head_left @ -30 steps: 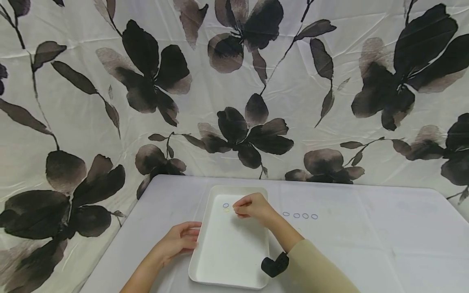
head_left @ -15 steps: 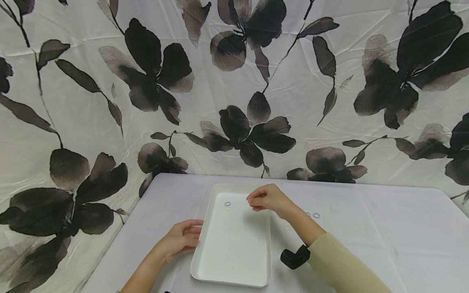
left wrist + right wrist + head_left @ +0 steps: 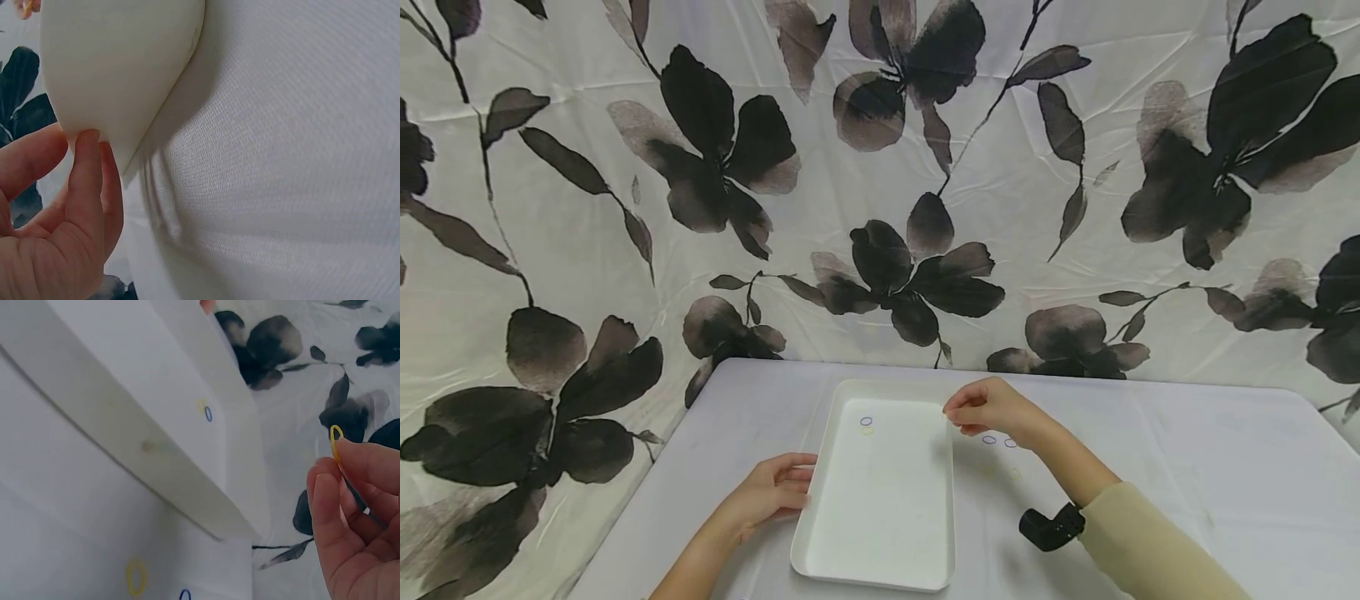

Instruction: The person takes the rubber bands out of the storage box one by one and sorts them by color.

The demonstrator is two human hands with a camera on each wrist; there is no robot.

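My right hand is over the white tray's far right rim. Thumb and fingertips pinch a small yellow rubber band, its loop sticking up past them in the right wrist view. My left hand holds the left side of the white tray; in the left wrist view its thumb and fingertips meet at the tray's edge. Inside the tray, near the far left, lie a blue band and a yellow band close together.
Right of the tray, blue bands lie in a row on the white-covered table, partly behind my right hand. A yellow band lies nearer the front. A cloth with dark flowers hangs behind the table.
My right hand has moved rightward from above the tray's inside to its right rim. The left hand stays at the tray's left side, and the two bands in the tray lie as before.
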